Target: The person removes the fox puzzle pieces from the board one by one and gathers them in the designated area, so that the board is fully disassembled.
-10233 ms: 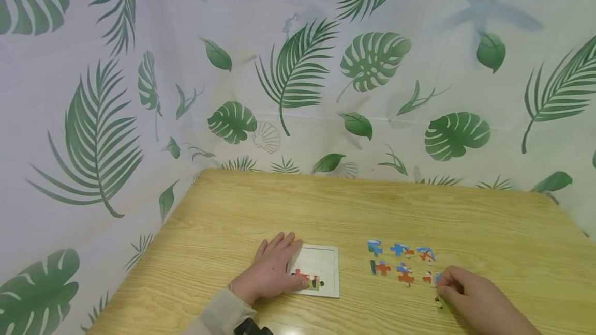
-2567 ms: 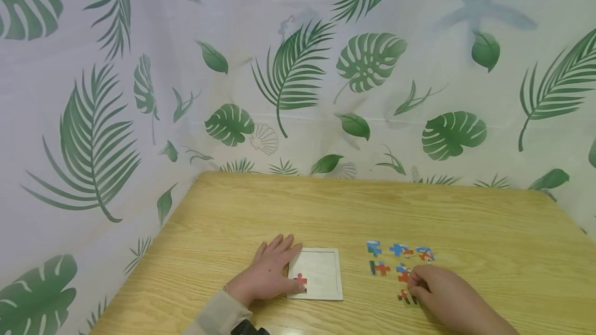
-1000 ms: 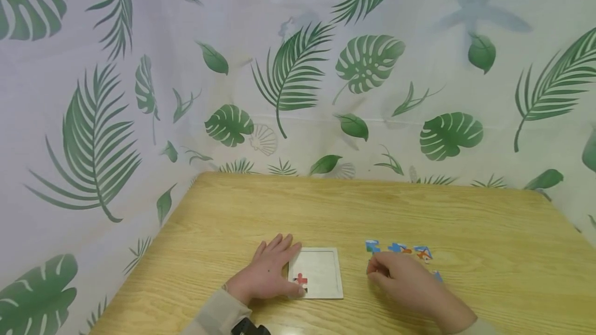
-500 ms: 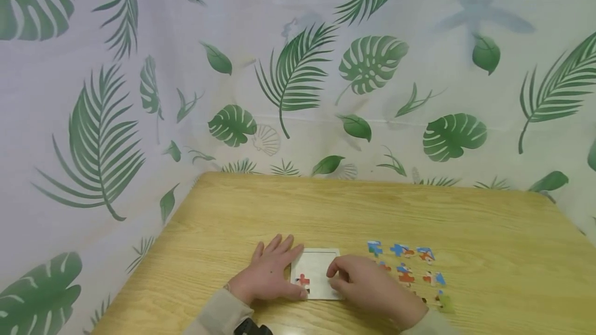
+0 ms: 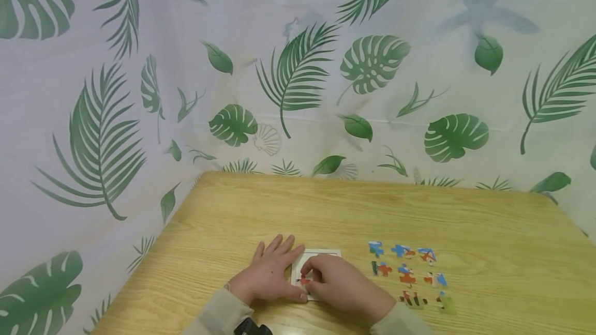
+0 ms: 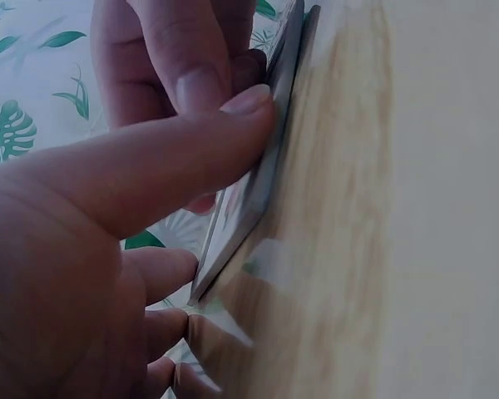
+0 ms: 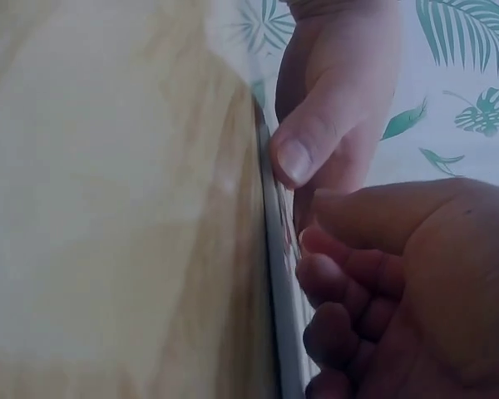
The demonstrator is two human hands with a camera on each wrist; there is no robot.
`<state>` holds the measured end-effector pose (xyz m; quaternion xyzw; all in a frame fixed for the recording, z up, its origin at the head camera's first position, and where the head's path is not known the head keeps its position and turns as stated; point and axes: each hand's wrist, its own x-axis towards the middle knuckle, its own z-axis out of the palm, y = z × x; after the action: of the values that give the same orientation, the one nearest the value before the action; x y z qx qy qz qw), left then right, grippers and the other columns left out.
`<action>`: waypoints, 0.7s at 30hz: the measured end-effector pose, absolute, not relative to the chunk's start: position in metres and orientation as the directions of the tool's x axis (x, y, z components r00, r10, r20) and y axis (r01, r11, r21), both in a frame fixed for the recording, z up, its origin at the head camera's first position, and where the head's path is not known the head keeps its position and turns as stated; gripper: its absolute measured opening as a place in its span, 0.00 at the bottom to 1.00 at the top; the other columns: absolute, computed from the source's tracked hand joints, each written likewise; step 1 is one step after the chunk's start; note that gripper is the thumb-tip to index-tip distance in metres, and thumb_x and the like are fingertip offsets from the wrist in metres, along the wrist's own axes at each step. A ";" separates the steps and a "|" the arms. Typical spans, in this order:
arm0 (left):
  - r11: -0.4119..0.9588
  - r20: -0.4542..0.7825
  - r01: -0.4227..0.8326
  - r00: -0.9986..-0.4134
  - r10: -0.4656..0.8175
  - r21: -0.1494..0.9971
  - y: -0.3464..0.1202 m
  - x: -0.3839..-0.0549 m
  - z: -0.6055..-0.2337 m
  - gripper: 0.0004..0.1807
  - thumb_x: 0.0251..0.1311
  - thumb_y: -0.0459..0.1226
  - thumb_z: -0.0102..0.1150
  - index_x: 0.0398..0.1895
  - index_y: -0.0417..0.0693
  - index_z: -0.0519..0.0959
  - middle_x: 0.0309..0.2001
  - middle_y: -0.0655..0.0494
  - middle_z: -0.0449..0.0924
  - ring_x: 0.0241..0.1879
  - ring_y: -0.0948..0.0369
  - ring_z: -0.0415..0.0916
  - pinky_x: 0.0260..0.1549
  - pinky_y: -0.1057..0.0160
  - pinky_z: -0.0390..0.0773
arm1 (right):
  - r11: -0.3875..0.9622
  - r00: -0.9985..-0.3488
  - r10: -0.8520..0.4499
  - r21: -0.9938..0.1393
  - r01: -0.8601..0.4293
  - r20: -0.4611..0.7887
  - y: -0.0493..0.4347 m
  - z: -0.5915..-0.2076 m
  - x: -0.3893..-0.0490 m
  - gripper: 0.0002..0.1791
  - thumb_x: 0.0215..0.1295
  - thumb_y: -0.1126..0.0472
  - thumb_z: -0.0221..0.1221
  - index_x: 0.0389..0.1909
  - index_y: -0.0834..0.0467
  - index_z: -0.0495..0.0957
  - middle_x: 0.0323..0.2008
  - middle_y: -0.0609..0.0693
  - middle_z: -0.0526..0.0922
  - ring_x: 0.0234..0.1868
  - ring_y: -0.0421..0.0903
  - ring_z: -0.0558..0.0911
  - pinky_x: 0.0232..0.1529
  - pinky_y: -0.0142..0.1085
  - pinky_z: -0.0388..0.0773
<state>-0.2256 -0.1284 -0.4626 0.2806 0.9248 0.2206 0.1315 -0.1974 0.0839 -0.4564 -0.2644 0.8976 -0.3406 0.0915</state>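
A pale square puzzle tray [image 5: 321, 251] lies on the table, with a small red jigsaw piece [image 5: 302, 281] inside near its left front corner. My left hand [image 5: 271, 275] rests flat along the tray's left side, fingers extended and spread, its thumb [image 6: 195, 150] lying across the near edge. Over the tray, my right hand [image 5: 342, 288] has thumb and forefinger bent together at the red piece, pinching it and partly hiding it. In the right wrist view the right hand's thumb [image 7: 374, 218] meets the fingertips close to the tray's surface.
Right of the tray, several loose jigsaw pieces [image 5: 406, 274] lie in rough rows on the wooden table [image 5: 261, 206]. A leaf-patterned cloth [image 5: 298, 92] hangs behind and to the left. A black device [image 5: 251, 327] sits at my left wrist.
The tray held more pieces earlier; a striped piece now lies among the loose ones in front. My right hand has moved left from those pieces onto the tray. The left hand stays.
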 end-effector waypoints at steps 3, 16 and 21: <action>0.744 -0.118 0.466 -0.806 0.580 0.478 -0.128 -0.226 -0.462 0.60 0.46 0.67 0.71 0.80 0.51 0.59 0.80 0.44 0.47 0.79 0.43 0.37 0.69 0.31 0.35 | 0.631 -0.849 -0.528 -0.661 -0.405 0.015 0.083 -0.459 -0.198 0.06 0.67 0.57 0.65 0.43 0.52 0.83 0.23 0.39 0.74 0.24 0.36 0.71 0.28 0.34 0.70; 0.727 -0.131 0.457 -0.795 0.592 0.512 -0.129 -0.227 -0.463 0.61 0.45 0.65 0.73 0.80 0.52 0.58 0.80 0.45 0.46 0.79 0.43 0.36 0.69 0.32 0.33 | 0.684 -0.873 -0.487 -0.611 -0.399 0.025 0.080 -0.469 -0.198 0.07 0.65 0.56 0.66 0.43 0.50 0.83 0.24 0.38 0.72 0.24 0.35 0.70 0.27 0.33 0.69; 0.728 -0.129 0.457 -0.796 0.591 0.510 -0.130 -0.227 -0.464 0.60 0.46 0.65 0.73 0.80 0.52 0.58 0.80 0.45 0.46 0.79 0.44 0.36 0.69 0.32 0.34 | 0.692 -0.877 -0.479 -0.603 -0.398 0.030 0.076 -0.466 -0.196 0.07 0.65 0.55 0.67 0.41 0.51 0.82 0.23 0.38 0.72 0.23 0.35 0.70 0.26 0.33 0.69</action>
<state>-0.2272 -0.1298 -0.4642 0.2853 0.9186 0.2334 0.1429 -0.1957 0.0760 -0.4662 -0.2389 0.9174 -0.3116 0.0649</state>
